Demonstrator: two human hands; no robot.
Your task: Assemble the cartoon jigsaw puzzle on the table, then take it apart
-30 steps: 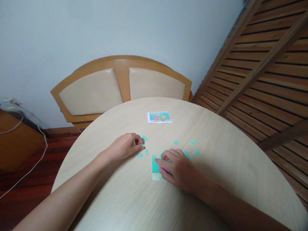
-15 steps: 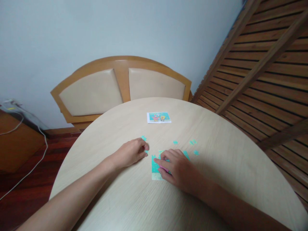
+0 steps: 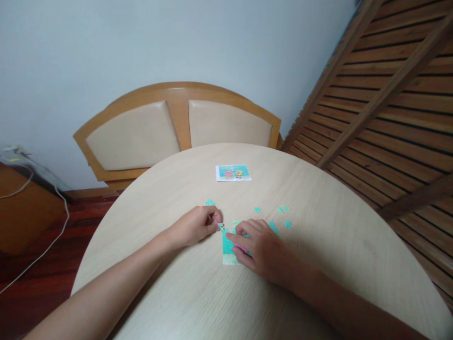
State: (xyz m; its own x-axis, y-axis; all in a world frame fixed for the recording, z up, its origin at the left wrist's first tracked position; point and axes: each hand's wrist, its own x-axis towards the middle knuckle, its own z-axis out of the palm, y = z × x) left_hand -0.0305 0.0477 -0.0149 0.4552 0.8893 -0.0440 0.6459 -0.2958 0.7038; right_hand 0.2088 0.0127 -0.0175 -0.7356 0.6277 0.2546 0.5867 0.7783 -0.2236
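Note:
My left hand (image 3: 201,224) is closed in a pinch on a small puzzle piece (image 3: 221,227), teal with yellowish and dark marks. That piece is at the upper left corner of a partly joined jigsaw puzzle (image 3: 228,248), mostly teal with a pale green lower strip. Whether it touches the puzzle I cannot tell. Over the puzzle rests my right hand (image 3: 260,245), thumb and index finger apart, the index fingertip on the left part. It hides much of the puzzle's middle and right; some pink shows beneath the fingers.
Loose teal pieces lie behind my left hand (image 3: 210,202) and to the right, among them one piece (image 3: 257,209) and another (image 3: 288,224). A picture card (image 3: 233,173) with cartoon figures lies farther back on the round table (image 3: 170,293). A padded chair (image 3: 134,137) stands behind.
My left hand has shifted slightly right, bringing the pinched piece to the puzzle's upper left corner. My right hand has stayed in place.

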